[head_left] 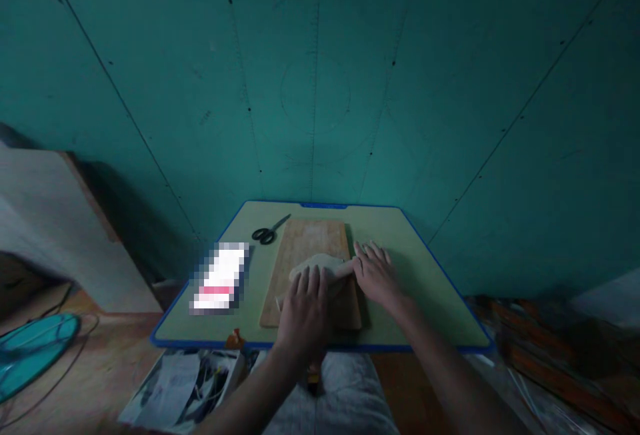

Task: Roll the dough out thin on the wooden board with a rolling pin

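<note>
A sheet of pale dough lies flattened on a wooden cutting board. Across the dough runs a light rolling pin, slanted so that its right end is farther from me. My left hand is laid over the pin's left part, fingers close together and pointing forward; the pin's tip shows just left of it. At the board's right edge, my right hand is on the other end of the pin, its fingers curving over it. The undersides of both hands are hidden.
The board rests on a pale folding table with a blue rim, against a green wall. Black-handled scissors lie behind left, near a bright blurred-out rectangle. Below stand a box of clutter and a turquoise round object.
</note>
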